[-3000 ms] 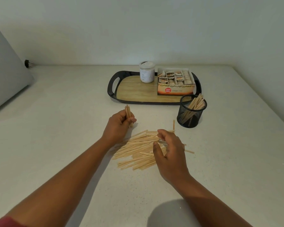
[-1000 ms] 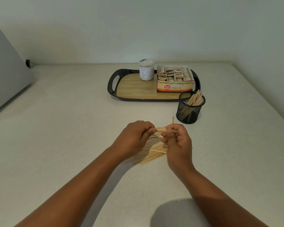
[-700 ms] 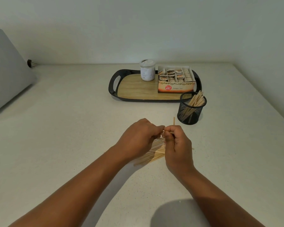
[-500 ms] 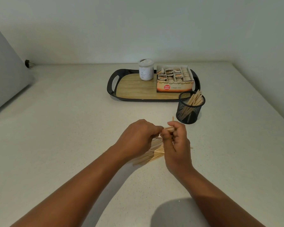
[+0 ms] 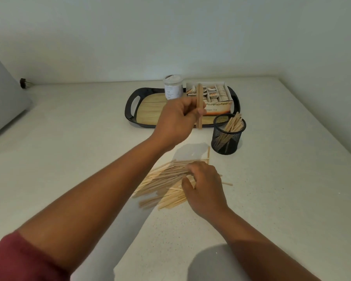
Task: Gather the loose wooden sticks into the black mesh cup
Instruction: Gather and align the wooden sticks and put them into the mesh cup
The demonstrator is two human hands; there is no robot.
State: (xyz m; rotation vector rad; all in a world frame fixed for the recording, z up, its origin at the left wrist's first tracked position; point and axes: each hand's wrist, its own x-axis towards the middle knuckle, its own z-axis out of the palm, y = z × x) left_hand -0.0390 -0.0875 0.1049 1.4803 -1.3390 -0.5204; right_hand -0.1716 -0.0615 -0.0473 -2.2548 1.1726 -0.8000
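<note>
While the left hand (image 5: pixel 178 116) grips a small upright bundle of pale wooden sticks (image 5: pixel 200 106), the carry to the cup is under way.
Next: shift toward 3 o'clock, over the one black mesh cup (image 5: pixel 228 133), part-filled, and release. Right hand (image 5: pixel 204 185), fingers curled, rests on the loose pile (image 5: pixel 166 182) on the white worktop (image 5: pixel 69 151); dozens remain.

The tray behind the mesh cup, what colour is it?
Black rim with a light wood-grain base, seen in the head view.
</note>
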